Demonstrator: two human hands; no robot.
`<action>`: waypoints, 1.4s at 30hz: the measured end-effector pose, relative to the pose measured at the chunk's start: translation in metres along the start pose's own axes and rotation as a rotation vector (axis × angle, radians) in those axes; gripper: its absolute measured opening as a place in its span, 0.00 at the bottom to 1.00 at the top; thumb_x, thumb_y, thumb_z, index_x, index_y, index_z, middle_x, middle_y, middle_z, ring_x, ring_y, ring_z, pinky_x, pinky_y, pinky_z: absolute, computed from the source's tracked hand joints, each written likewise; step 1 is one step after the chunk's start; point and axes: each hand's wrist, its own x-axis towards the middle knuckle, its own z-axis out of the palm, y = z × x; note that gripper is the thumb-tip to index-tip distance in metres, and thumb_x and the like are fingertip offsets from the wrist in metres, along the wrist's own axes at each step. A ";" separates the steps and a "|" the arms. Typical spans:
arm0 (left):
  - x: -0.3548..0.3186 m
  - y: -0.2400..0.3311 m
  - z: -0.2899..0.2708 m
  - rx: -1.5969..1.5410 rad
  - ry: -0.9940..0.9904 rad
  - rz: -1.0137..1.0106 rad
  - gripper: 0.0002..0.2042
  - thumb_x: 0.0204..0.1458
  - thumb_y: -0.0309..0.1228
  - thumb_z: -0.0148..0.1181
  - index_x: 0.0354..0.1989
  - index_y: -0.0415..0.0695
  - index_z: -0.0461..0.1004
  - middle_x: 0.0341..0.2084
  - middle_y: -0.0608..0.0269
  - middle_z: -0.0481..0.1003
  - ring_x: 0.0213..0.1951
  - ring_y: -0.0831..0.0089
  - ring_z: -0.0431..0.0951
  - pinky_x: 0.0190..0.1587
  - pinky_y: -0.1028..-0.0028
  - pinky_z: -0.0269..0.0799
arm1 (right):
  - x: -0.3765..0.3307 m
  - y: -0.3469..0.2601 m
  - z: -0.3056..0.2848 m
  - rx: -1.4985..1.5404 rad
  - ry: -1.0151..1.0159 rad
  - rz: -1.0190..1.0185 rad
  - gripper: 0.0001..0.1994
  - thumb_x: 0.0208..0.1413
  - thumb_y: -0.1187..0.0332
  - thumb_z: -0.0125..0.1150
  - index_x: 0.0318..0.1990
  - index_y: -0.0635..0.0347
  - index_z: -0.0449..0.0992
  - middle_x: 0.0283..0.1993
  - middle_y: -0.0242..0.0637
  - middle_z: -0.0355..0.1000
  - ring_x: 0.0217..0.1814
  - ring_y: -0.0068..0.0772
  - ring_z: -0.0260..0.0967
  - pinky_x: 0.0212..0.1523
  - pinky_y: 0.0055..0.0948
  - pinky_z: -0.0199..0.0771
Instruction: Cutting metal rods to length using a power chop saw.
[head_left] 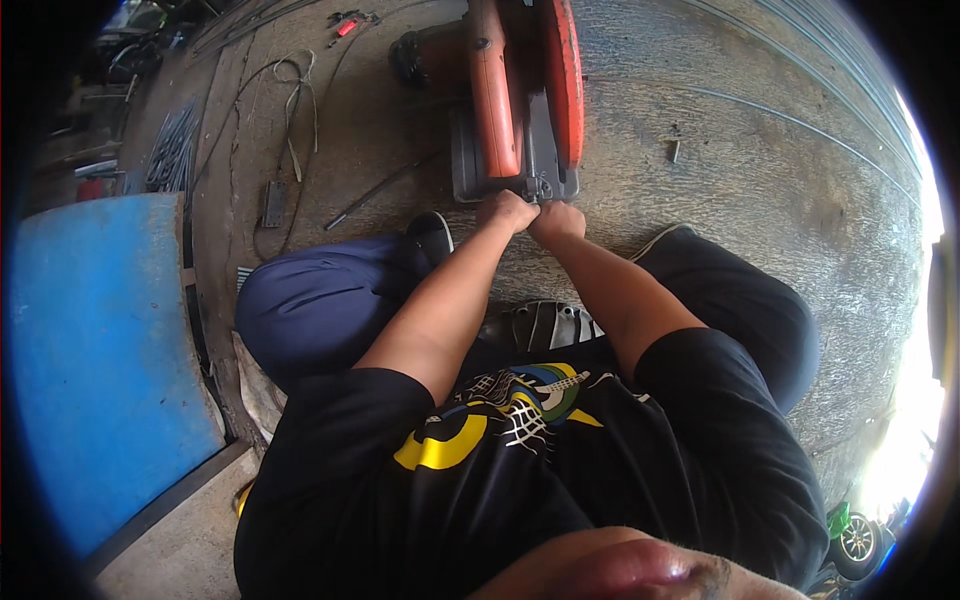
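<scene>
A red cut-off saw (495,110) stands on the floor straight ahead of me, its long handle arm and round blade guard (565,90) pointing away. Its grey base (466,160) lies flat. At the base's near edge, a metal clamp screw (533,180) sticks out toward me. My left hand (508,211) is closed at the left of that screw's end. Right beside it, almost touching, my right hand (558,222) is also closed. Whatever the fingers of both hands grip is hidden behind the knuckles.
A dark rod (375,195) and a power strip (272,204) with cables lie to the left. Beyond stand a blue panel (100,350) and a bundle of metal pieces (172,150). Long thin rods (800,120) run along the far right. A small metal piece (675,151) rests nearby.
</scene>
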 end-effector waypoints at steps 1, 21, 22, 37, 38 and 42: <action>0.002 0.001 -0.001 0.017 0.003 -0.004 0.29 0.42 0.51 0.59 0.44 0.38 0.76 0.48 0.43 0.73 0.53 0.57 0.73 0.54 0.66 0.68 | 0.003 0.003 0.002 0.000 -0.011 -0.001 0.20 0.53 0.53 0.47 0.39 0.57 0.80 0.42 0.45 0.77 0.47 0.43 0.75 0.44 0.38 0.75; 0.040 -0.042 0.017 -0.316 -0.150 0.251 0.32 0.39 0.64 0.62 0.26 0.40 0.79 0.18 0.62 0.75 0.22 0.72 0.76 0.30 0.72 0.73 | 0.004 0.038 -0.007 0.538 -0.003 0.102 0.33 0.42 0.41 0.66 0.43 0.63 0.73 0.38 0.45 0.76 0.39 0.41 0.75 0.40 0.41 0.74; 0.038 -0.041 0.013 -0.313 -0.176 0.262 0.32 0.39 0.64 0.62 0.26 0.40 0.79 0.18 0.62 0.75 0.22 0.72 0.76 0.30 0.72 0.73 | 0.002 0.033 -0.009 0.245 0.174 0.040 0.33 0.41 0.41 0.67 0.43 0.64 0.72 0.39 0.47 0.76 0.41 0.44 0.75 0.42 0.43 0.74; 0.032 -0.042 0.017 -0.202 0.148 0.328 0.39 0.36 0.66 0.61 0.36 0.33 0.78 0.37 0.45 0.78 0.44 0.57 0.78 0.48 0.65 0.70 | 0.032 0.023 -0.016 -0.312 -0.230 -0.356 0.17 0.59 0.61 0.51 0.46 0.66 0.74 0.45 0.50 0.74 0.48 0.43 0.74 0.43 0.38 0.76; 0.032 -0.041 0.014 -0.162 0.041 0.268 0.41 0.36 0.66 0.61 0.40 0.34 0.77 0.40 0.46 0.77 0.46 0.57 0.77 0.49 0.65 0.70 | 0.034 0.026 -0.014 -0.310 -0.267 -0.385 0.16 0.57 0.61 0.53 0.46 0.64 0.75 0.45 0.49 0.74 0.49 0.43 0.74 0.45 0.39 0.75; 0.030 -0.035 0.004 -0.079 -0.085 0.216 0.40 0.37 0.66 0.61 0.44 0.36 0.76 0.43 0.48 0.76 0.49 0.57 0.76 0.52 0.65 0.69 | 0.032 0.024 -0.007 -0.190 -0.281 -0.249 0.18 0.51 0.57 0.61 0.45 0.58 0.77 0.46 0.45 0.75 0.51 0.46 0.72 0.49 0.39 0.73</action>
